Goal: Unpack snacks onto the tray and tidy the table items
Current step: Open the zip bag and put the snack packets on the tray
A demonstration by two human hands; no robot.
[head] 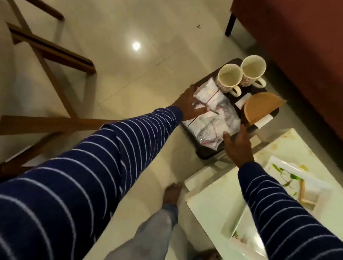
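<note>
Both hands point(190, 104) point(237, 145) flank snack packets point(214, 120) (on tray point(205, 152)).

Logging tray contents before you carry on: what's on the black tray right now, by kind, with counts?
On the black tray:
White ceramic mugs: 2
Clear plastic snack packets: a pile, perhaps 4, too overlapped to count surely
Round wooden lidded box: 1
Small white paper slips or sachets: 2
Total: about 9

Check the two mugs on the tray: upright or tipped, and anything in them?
Upright. Both mugs stand on the dark tray with their mouths facing up; the pale insides look empty.
</note>
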